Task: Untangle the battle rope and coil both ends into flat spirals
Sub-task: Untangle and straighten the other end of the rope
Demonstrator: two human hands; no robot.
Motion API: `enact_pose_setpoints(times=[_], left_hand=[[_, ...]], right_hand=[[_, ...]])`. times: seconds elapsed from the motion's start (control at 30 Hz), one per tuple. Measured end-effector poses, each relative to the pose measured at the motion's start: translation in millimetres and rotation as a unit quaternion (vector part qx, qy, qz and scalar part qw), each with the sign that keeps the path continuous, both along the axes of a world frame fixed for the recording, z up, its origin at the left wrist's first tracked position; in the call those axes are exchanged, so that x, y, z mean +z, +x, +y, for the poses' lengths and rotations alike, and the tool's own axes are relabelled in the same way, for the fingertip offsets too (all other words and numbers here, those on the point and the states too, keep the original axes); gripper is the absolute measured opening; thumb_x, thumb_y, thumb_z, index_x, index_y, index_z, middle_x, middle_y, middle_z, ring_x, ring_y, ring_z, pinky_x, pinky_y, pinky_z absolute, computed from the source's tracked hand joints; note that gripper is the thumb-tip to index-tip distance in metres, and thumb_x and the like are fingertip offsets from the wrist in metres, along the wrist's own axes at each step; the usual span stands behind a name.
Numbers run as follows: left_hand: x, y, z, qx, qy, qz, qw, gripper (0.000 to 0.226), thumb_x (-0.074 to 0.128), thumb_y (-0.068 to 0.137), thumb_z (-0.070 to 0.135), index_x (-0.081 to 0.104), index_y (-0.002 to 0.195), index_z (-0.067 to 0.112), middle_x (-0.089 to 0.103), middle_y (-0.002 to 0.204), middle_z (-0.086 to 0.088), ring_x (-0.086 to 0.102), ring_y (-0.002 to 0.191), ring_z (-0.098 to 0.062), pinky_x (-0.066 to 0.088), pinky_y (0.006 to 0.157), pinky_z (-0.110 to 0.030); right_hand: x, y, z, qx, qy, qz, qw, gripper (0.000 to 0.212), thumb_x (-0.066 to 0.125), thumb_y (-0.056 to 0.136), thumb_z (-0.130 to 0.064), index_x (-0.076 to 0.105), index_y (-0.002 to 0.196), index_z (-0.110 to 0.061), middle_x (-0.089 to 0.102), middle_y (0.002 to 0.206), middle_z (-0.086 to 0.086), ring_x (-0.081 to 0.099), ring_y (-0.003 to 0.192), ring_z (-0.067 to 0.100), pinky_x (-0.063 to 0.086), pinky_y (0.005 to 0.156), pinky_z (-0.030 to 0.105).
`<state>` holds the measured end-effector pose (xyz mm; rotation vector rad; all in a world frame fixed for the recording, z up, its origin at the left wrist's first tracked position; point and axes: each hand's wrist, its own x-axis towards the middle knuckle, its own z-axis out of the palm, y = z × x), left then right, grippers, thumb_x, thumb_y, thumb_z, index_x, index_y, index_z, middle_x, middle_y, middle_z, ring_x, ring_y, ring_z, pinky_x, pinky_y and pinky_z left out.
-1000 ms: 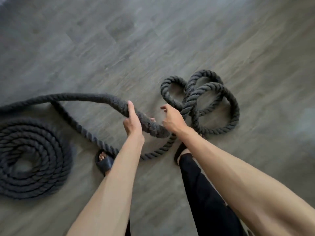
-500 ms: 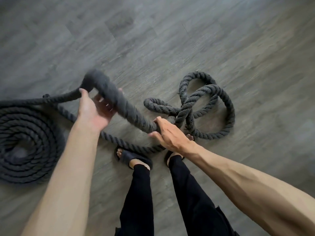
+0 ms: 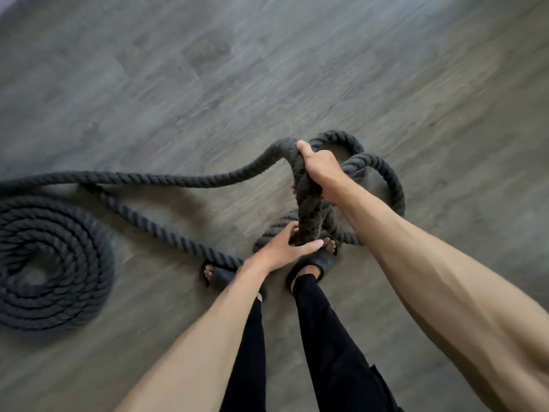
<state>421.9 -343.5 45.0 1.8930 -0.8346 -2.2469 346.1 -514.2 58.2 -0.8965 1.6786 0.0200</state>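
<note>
At the far left, one end of the dark battle rope (image 3: 178, 179) lies on the grey wood-look floor (image 3: 267, 69) as a flat spiral (image 3: 83, 263), wound in several close turns around a small open centre and cut off by the left edge of the view. Two strands run right from the spiral's far side. One slants across the floor toward the person's feet and passes just in front of the left sandal (image 3: 221, 276). The other lies nearly level, then lifts off the floor and climbs into a raised bend. Near the middle, the left hand (image 3: 285, 248) is low, its thumb and fingers curled round the foot of the raised, doubled-up length of rope, just above the right sandal (image 3: 315, 260). Black trousers (image 3: 326, 337) show below both sandals. Higher and a little to the right, the right hand (image 3: 319, 166) is clamped over the top of that bend, with its fingers wrapped over the far side and its knuckles facing up. The two hands are apart, one above the other on the same raised length. Behind and to the right of them, the rest of the rope lies on the floor as a loose tangle (image 3: 367, 160) of overlapping loops, partly hidden by the right forearm. Motion blur makes it impossible to tell how the loops cross.
</note>
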Motion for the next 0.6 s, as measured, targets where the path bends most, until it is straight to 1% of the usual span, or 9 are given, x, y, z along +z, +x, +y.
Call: enact_pose_setpoints(times=[0.07, 0.13, 0.2, 0.27, 0.33, 0.43, 0.47, 0.53, 0.6], left_hand=[[0, -11, 12, -0.004, -0.105, -0.086, 0.991, 0.075, 0.055, 0.08, 0.074, 0.04, 0.141, 0.033, 0.045, 0.149, 0.007, 0.032, 0.142, -0.015, 0.018, 0.12, -0.048], [4, -22, 18, 0.052, -0.199, -0.139, 0.969, 0.066, 0.049, 0.088, 0.068, 0.041, 0.141, 0.03, 0.052, 0.143, 0.004, 0.036, 0.138, -0.015, 0.022, 0.119, -0.045], [14, -26, 13, 0.113, -0.225, -0.163, 0.954, 0.059, 0.049, 0.088, 0.067, 0.052, 0.129, 0.025, 0.064, 0.12, 0.004, 0.056, 0.117, -0.017, 0.043, 0.096, -0.026], [29, -22, -5, 0.178, -0.243, -0.221, 0.927, 0.054, 0.044, 0.087, 0.072, 0.062, 0.094, 0.021, 0.065, 0.085, 0.004, 0.066, 0.084, -0.021, 0.043, 0.064, -0.016], [46, -4, -44, 0.285, -0.223, -0.303, 0.882, 0.06, 0.04, 0.089, 0.071, 0.055, 0.067, 0.017, 0.065, 0.069, -0.004, 0.062, 0.068, -0.026, 0.034, 0.051, -0.018], [68, 32, -105, 0.355, -0.169, -0.343, 0.854, 0.07, 0.038, 0.088, 0.075, 0.061, 0.067, 0.012, 0.068, 0.08, -0.014, 0.064, 0.082, -0.03, 0.034, 0.063, -0.028], [74, 41, -119, 0.359, -0.171, -0.322, 0.859, 0.07, 0.039, 0.084, 0.079, 0.06, 0.063, 0.015, 0.064, 0.074, -0.007, 0.063, 0.078, -0.027, 0.036, 0.064, -0.031], [88, 55, -139, 0.371, -0.175, -0.268, 0.872, 0.071, 0.042, 0.074, 0.085, 0.058, 0.063, 0.016, 0.06, 0.065, 0.001, 0.061, 0.066, -0.02, 0.044, 0.064, -0.036], [98, 72, -155, 0.411, -0.151, -0.227, 0.87, 0.07, 0.049, 0.066, 0.086, 0.06, 0.072, 0.017, 0.069, 0.078, -0.002, 0.069, 0.075, -0.023, 0.056, 0.076, -0.043]], right_hand=[[3, 3, 1, -0.02, 0.021, -0.022, 0.999, 0.076, 0.049, 0.095, -0.061, 0.06, 0.126, 0.007, 0.061, 0.131, 0.027, 0.062, 0.117, 0.04, 0.049, 0.104, 0.052], [7, 9, 5, -0.06, 0.029, -0.052, 0.996, 0.08, 0.048, 0.093, -0.063, 0.059, 0.128, 0.008, 0.063, 0.129, 0.028, 0.063, 0.116, 0.042, 0.051, 0.102, 0.054], [11, 9, 6, -0.14, 0.031, -0.108, 0.984, 0.075, 0.042, 0.098, -0.06, 0.062, 0.122, 0.008, 0.067, 0.121, 0.028, 0.067, 0.109, 0.042, 0.055, 0.095, 0.053], [13, -2, 12, -0.196, 0.021, -0.169, 0.966, 0.06, 0.034, 0.106, -0.048, 0.068, 0.105, 0.001, 0.075, 0.101, 0.022, 0.074, 0.092, 0.034, 0.06, 0.078, 0.04], [13, -17, 33, -0.116, -0.009, -0.169, 0.979, 0.052, 0.028, 0.109, -0.032, 0.072, 0.099, -0.005, 0.077, 0.089, 0.012, 0.074, 0.081, 0.02, 0.058, 0.074, 0.031], [3, -37, 79, 0.127, -0.064, -0.089, 0.986, 0.043, 0.028, 0.11, -0.022, 0.068, 0.105, -0.007, 0.071, 0.107, 0.014, 0.063, 0.102, 0.021, 0.045, 0.091, 0.034], [2, -42, 92, 0.161, -0.058, -0.069, 0.983, 0.049, 0.026, 0.109, -0.034, 0.068, 0.103, -0.01, 0.068, 0.108, 0.012, 0.059, 0.105, 0.018, 0.041, 0.095, 0.034], [2, -45, 113, 0.107, -0.011, -0.062, 0.992, 0.081, 0.015, 0.096, -0.074, 0.074, 0.096, -0.017, 0.069, 0.104, 0.007, 0.058, 0.106, 0.015, 0.041, 0.098, 0.036], [1, -48, 139, 0.069, 0.017, -0.092, 0.993, 0.087, 0.011, 0.078, -0.094, 0.071, 0.077, -0.031, 0.072, 0.09, 0.001, 0.064, 0.096, 0.019, 0.049, 0.096, 0.043]])
